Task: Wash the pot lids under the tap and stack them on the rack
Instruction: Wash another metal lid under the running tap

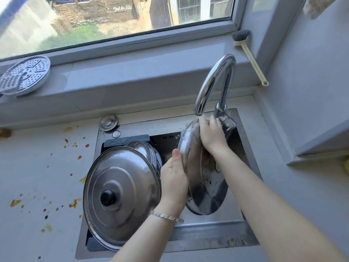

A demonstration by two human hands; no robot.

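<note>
A steel pot lid [205,193] stands on edge in the sink, its top rim right under the spout of the chrome tap [213,82]. My left hand [173,178] grips the lid's left rim, thumb up. My right hand [211,137] lies flat on the lid's inner face near the top. A large steel lid with a black knob [120,195] leans on the dark rack [128,140] at the sink's left side, with one or two smaller lids [149,150] standing behind it.
The sink's steel rim [207,237] runs along the front. Orange food spatters [73,203] dot the grey counter at left. A perforated steamer plate [24,74] rests on the window sill at left. A dish brush [249,53] leans in the right corner.
</note>
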